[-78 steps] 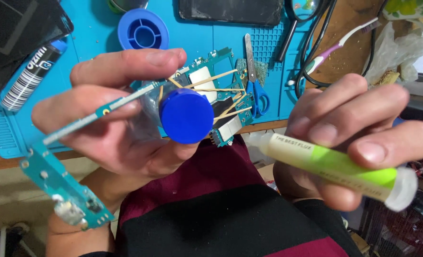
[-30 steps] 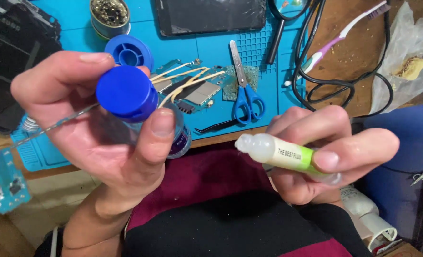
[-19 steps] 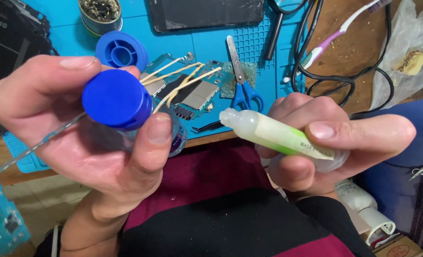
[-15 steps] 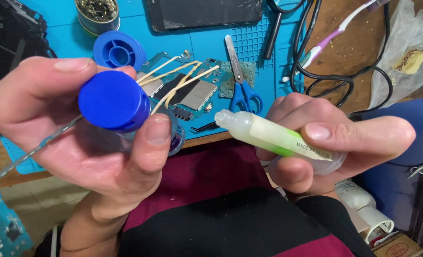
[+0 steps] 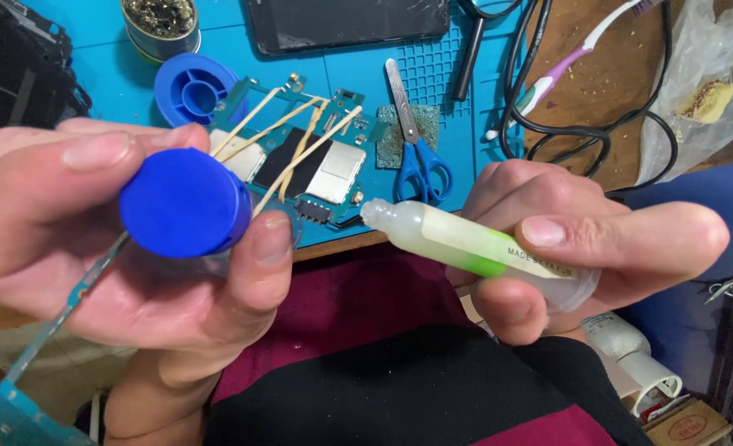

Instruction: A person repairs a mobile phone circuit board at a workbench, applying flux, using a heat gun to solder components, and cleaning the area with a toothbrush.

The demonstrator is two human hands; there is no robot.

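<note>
In the head view, the left hand pinches a blue cap, hiding the clear container beneath. The right hand grips a glue bottle, its base covered; nozzle just beside the cap, apart.

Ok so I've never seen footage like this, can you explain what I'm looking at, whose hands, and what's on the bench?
There is no machine: the camera sits on a person's head and looks down at their own two bare hands. The left hand holds a round blue cap together with a thin teal circuit strip. The right hand grips a small squeeze tube, pale with a green band, nozzle pointing at the cap. Behind them, on a blue work mat, lie a circuit board wrapped in rubber bands, blue-handled scissors, a blue spool and a toothbrush.
</note>
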